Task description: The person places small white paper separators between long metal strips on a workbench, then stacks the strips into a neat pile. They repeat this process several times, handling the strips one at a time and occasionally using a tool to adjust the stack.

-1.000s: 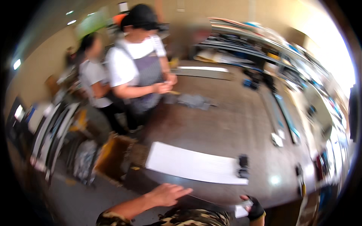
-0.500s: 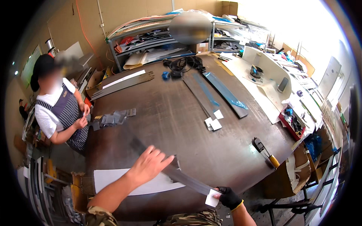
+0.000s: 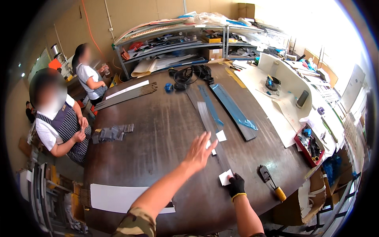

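My bare left hand [image 3: 197,153] reaches over the dark table [image 3: 158,134] with its fingers apart, next to a long, thin grey strip [image 3: 224,157]; I cannot tell whether it touches it. In a black fingerless glove with a yellow cuff, my right hand [image 3: 237,185] pinches the near end of that strip along with a white square card [image 3: 225,177]. The strip points away from me and overlaps other grey strips [image 3: 192,96]. Another white card [image 3: 221,136] lies beside it, and one more is partly behind my left fingers.
A hand tool with a yellow handle [image 3: 280,193] lies near the right edge. Blue-filmed strips [image 3: 233,106], small grey pieces [image 3: 112,133] and a white sheet [image 3: 114,196] are on the table. Two people stand at the left; a red box [image 3: 310,145] sits right.
Both hands have gone forward, and the strip has swung from lying across in front of me to pointing away, over the other strips. A second person has come into view at the left.
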A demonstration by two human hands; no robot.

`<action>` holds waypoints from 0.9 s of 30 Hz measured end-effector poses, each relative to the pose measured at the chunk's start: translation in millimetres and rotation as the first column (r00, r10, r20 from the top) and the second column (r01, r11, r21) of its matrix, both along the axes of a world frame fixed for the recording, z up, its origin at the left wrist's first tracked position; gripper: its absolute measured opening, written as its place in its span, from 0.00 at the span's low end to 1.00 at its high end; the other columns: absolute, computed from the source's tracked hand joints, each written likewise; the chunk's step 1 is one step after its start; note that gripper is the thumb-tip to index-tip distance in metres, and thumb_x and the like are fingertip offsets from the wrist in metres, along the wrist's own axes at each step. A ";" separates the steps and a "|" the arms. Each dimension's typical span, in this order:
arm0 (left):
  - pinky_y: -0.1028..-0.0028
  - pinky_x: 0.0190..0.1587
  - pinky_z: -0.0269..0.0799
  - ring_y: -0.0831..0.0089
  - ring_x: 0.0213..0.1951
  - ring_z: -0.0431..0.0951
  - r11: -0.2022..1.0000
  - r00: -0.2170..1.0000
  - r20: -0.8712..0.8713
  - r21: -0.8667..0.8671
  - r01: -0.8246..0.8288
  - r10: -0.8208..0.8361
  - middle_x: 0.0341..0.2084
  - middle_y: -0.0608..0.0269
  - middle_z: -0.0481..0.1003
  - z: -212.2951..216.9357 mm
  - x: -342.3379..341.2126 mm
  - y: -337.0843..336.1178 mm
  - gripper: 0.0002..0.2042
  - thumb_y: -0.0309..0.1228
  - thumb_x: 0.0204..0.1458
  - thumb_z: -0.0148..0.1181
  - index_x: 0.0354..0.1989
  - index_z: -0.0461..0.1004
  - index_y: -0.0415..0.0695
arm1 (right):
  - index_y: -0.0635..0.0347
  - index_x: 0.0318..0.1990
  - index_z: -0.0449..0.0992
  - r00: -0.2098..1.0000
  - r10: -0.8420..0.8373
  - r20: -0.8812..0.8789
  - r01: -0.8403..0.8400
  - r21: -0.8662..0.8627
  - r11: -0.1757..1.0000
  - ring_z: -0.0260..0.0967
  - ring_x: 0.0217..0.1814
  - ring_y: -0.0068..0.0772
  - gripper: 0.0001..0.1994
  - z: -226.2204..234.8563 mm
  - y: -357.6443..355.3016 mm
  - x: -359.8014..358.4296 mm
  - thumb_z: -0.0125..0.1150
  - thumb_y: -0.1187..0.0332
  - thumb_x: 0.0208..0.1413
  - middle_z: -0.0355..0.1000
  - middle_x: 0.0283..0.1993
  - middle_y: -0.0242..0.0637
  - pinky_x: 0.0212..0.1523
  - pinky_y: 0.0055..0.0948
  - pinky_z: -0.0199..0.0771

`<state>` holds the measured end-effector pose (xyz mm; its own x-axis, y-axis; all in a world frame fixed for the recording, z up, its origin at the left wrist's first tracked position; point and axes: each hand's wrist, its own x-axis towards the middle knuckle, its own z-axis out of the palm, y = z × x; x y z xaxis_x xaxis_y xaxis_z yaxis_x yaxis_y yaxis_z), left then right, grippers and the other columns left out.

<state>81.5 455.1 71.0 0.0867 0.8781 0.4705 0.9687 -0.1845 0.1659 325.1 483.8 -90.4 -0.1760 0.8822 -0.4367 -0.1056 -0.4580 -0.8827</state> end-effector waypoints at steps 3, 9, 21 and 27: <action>0.50 0.68 0.56 0.45 0.66 0.61 0.994 0.995 0.077 -0.075 0.074 -0.068 0.63 0.41 0.61 -21.1 11.6 -76.6 0.29 0.17 0.43 0.54 0.59 0.71 0.44 | 0.72 0.57 0.73 0.990 0.046 0.135 -0.055 0.066 0.996 0.76 0.41 0.32 0.24 -20.8 31.0 -10.7 0.68 0.72 0.53 0.78 0.46 0.42 0.42 0.30 0.76; 0.54 0.61 0.65 0.48 0.59 0.68 0.967 0.973 0.152 -0.212 -0.139 0.173 0.57 0.45 0.68 -53.8 9.8 -272.8 0.23 0.22 0.42 0.60 0.52 0.75 0.42 | 0.71 0.54 0.75 0.997 0.070 0.038 -0.073 0.100 0.992 0.77 0.40 0.34 0.22 -19.1 69.2 -64.5 0.68 0.71 0.52 0.78 0.44 0.43 0.39 0.32 0.77; 0.49 0.64 0.58 0.42 0.64 0.62 0.610 0.609 0.083 -0.228 -0.759 0.788 0.63 0.39 0.62 -80.4 -23.0 -444.3 0.26 0.35 0.54 0.61 0.59 0.68 0.36 | 0.69 0.68 0.58 0.603 -0.477 0.639 -0.507 0.769 0.389 0.57 0.69 0.60 0.38 71.3 25.0 -127.9 0.67 0.57 0.55 0.58 0.69 0.58 0.67 0.48 0.58; 0.51 0.71 0.48 0.45 0.71 0.52 0.631 0.655 0.014 -0.283 -0.722 0.755 0.69 0.41 0.55 -93.9 -142.4 -496.3 0.35 0.44 0.57 0.58 0.67 0.59 0.34 | 0.64 0.72 0.52 0.679 0.032 0.733 -0.719 0.674 -0.169 0.48 0.74 0.63 0.42 68.5 -199.5 -140.0 0.63 0.53 0.55 0.52 0.72 0.61 0.72 0.56 0.46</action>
